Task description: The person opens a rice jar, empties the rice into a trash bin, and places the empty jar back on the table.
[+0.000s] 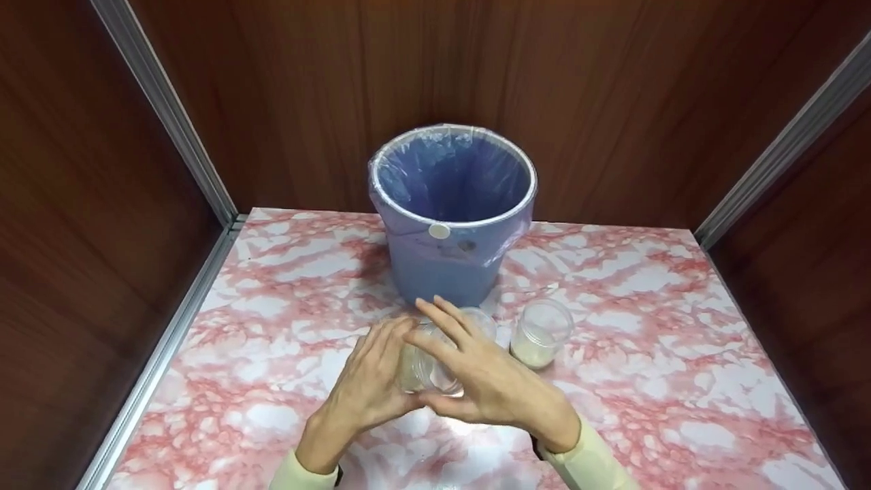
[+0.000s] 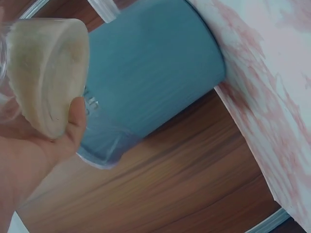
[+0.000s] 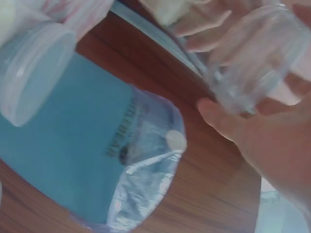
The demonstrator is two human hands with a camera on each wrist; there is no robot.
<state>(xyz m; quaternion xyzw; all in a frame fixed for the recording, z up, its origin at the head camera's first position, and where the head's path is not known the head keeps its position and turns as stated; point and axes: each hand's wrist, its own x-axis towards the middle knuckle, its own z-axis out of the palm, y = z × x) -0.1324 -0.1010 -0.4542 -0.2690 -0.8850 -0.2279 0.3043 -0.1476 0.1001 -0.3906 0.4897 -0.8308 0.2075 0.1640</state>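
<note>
Between the two hands is a clear jar [image 1: 425, 367], tipped on its side. Its base end [image 2: 53, 73] shows pale cream-coloured contents, while the other end [image 3: 257, 63] is see-through. My left hand [image 1: 371, 378] grips the jar near the base, thumb along its side. From the other side my right hand [image 1: 486, 381] holds the clear end, its thumb and fingers spread around it. Both thumbs come close together at the near side. Fingers hide much of the jar in the head view.
A blue bin [image 1: 442, 265] with a plastic liner stands just beyond the hands. A second clear jar [image 1: 542, 333] with pale contents stands right of the right hand. A clear round lid-like piece [image 3: 36, 73] is near the bin. Dark wood panels [image 1: 435, 61] enclose the marbled table [image 1: 612, 286].
</note>
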